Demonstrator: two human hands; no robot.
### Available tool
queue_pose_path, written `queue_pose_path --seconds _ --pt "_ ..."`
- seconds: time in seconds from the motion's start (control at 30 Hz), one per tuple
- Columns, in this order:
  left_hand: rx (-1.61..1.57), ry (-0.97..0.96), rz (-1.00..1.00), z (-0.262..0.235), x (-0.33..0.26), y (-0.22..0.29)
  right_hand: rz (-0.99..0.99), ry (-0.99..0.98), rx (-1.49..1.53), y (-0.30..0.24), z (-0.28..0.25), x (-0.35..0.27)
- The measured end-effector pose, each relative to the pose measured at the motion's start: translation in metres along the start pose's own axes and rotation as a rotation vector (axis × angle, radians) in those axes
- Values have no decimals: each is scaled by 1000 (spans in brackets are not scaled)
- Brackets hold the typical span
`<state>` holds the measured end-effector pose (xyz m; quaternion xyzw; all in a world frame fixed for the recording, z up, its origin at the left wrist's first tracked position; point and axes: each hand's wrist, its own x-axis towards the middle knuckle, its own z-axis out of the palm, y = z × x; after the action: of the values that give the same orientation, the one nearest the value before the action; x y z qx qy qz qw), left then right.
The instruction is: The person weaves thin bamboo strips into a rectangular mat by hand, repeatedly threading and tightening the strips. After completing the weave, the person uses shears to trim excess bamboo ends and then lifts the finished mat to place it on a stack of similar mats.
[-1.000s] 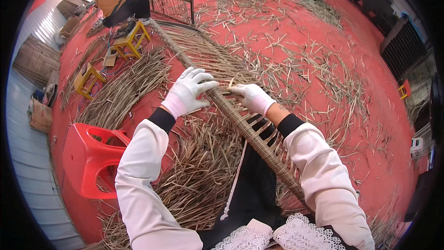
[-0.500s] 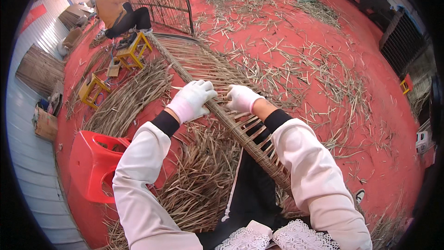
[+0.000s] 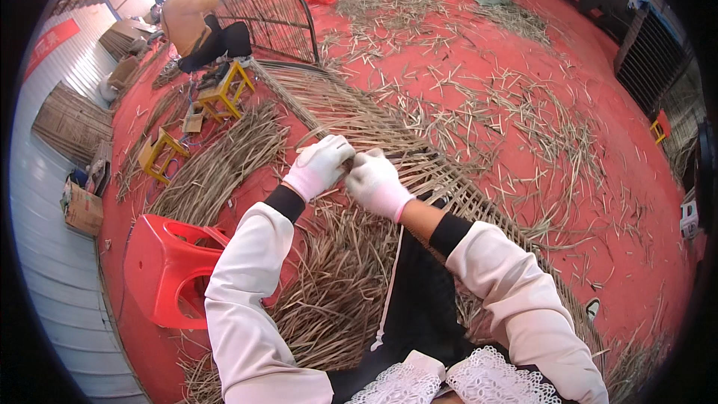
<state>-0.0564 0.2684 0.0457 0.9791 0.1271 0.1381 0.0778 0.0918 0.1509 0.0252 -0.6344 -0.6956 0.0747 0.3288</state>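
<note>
A long panel (image 3: pixel 329 97), woven from dry plant strips on a frame, stretches from far left down to my lap and right side. My left hand (image 3: pixel 320 164) and my right hand (image 3: pixel 376 183), both in white gloves, meet at the panel's near left edge. Their fingers are closed, with a bit of brown plant strip (image 3: pixel 348 165) showing between them. Much of that strip and of the edge beneath is hidden by the gloves. Below the hands lies a thick heap of dry strips (image 3: pixel 329 284), beside my dark-clothed leg.
A red plastic stool (image 3: pixel 168 269) stands at left. Beyond it are yellow stools (image 3: pixel 161 155) and a strip bundle (image 3: pixel 217 172). A person (image 3: pixel 187 22) sits far left beside an upright woven panel (image 3: pixel 269 19). Loose strips litter the red floor (image 3: pixel 628 179) at right.
My hands have come together, the right one moving down and left to the left one. The panel's near part has swung or tilted, and more of its right side shows. The view has shifted slightly.
</note>
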Motion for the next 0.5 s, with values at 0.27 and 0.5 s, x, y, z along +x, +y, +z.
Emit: queue_pose_path --seconds 0.27,0.5 --pt "76 80 -27 13 -16 10 -137 -146 -357 41 -41 -25" --pt "-44 2 87 16 1 25 54 -400 63 114 -25 -24"
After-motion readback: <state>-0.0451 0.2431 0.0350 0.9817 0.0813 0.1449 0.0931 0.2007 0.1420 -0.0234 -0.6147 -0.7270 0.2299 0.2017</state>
